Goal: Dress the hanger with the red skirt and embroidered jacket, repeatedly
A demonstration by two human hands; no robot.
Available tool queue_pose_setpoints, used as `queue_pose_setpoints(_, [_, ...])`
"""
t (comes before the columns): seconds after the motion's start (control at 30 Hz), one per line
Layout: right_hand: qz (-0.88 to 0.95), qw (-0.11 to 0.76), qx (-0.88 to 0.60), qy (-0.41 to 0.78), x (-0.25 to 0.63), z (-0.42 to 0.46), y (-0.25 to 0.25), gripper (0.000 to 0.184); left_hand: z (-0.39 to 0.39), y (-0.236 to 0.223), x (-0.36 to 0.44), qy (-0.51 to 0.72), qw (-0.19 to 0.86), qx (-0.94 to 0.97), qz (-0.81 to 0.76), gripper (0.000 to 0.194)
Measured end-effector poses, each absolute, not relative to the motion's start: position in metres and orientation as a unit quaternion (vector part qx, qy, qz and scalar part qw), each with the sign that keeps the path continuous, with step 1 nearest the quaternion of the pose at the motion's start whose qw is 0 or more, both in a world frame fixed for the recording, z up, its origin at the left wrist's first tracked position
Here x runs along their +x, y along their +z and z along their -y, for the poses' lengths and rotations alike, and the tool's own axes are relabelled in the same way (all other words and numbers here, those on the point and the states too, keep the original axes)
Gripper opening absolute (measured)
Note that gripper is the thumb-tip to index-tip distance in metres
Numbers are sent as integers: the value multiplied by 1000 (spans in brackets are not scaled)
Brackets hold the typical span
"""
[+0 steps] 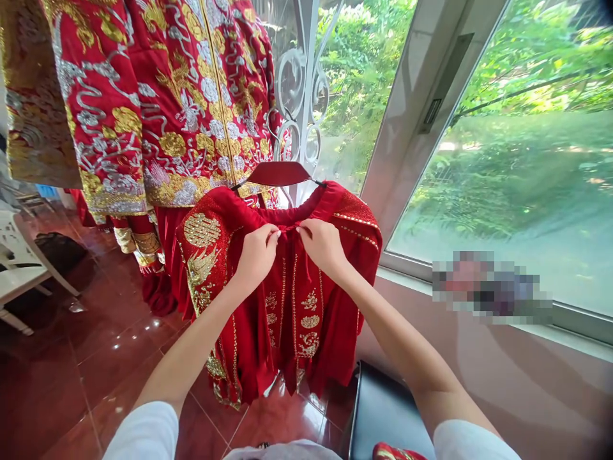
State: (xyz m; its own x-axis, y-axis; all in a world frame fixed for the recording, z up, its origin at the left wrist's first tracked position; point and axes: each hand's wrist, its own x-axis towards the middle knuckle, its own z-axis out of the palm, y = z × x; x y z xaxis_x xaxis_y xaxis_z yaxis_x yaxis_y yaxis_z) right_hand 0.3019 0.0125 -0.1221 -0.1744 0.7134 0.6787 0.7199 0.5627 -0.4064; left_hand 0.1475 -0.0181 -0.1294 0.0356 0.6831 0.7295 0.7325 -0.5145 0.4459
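In front of me a red jacket (249,319) with gold embroidery hangs on a dark red hanger (278,173). My left hand (258,252) pinches the left side of its front opening, just below the neckline. On the other side of the opening, my right hand (322,243) pinches the opposite collar edge in the same way. Both sets of fingertips are close together, with a small gap between them. Whatever fastening may lie under the fingers is too small to make out.
A larger red garment (186,128) with gold and silver embroidery hangs behind, at the left. White scrolled ironwork (290,83) stands before the window (479,191). A black seat (383,409) is at lower right, a white chair (29,275) at far left on red tiles (119,358).
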Motion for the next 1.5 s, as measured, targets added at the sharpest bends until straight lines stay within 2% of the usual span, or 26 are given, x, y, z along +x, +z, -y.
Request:
queue_pose_setpoints(0.1, [729,519,-425,138,305,-9,-121,15,24,-117,147,-530,-14,-706,470,18])
queue_pose_setpoints(0.23, [719,535,-387,217,315,11,-110,19,36,-101,144,-554,-34,-707,438,12])
queue_pose_setpoints(0.33, [748,518,-356,214,332,26,-94,25,42,-90,135,-558,-51,-720,410,8])
queue_pose_setpoints(0.5, [760,489,-363,228,359,13,-67,26,30,-73,105,-592,-42,-704,391,17])
queue_pose_setpoints(0.6, [723,468,-400,312,362,-1,-57,28,23,-66,88,-600,-64,-694,394,19])
queue_pose_setpoints(0.73, [681,397,-449,420,359,-10,-54,34,28,-65,74,-494,-127,-757,408,15])
queue_pose_setpoints(0.83, [747,267,-439,422,357,-16,-56,30,32,-69,74,-427,3,-787,444,15])
queue_pose_setpoints(0.93, [774,154,-391,474,353,-23,-59,21,24,-74,84,-460,181,-739,458,14])
queue_pose_setpoints(1.0, [764,145,-362,515,350,-24,-61,13,13,-75,94,-512,241,-690,451,14])
queue_pose_setpoints(1.07, [768,162,-326,527,349,-21,-61,11,1,-74,103,-571,249,-643,445,15])
queue_pose_setpoints(1.17, [787,226,-260,511,346,-15,-61,17,-10,-70,115,-656,156,-599,431,11])
queue_pose_setpoints(1.23, [775,321,-233,492,339,-14,-63,22,-11,-67,121,-671,16,-625,399,9])
queue_pose_setpoints(1.3, [752,426,-235,444,329,-16,-66,24,-8,-65,126,-636,-127,-672,358,20])
queue_pose_setpoints(1.4, [765,522,-270,261,311,-20,-72,18,-2,-63,132,-566,-220,-717,341,30])
queue_pose_setpoints(1.5, [806,519,-282,31,299,-24,-79,23,-1,-64,136,-548,-210,-726,359,33])
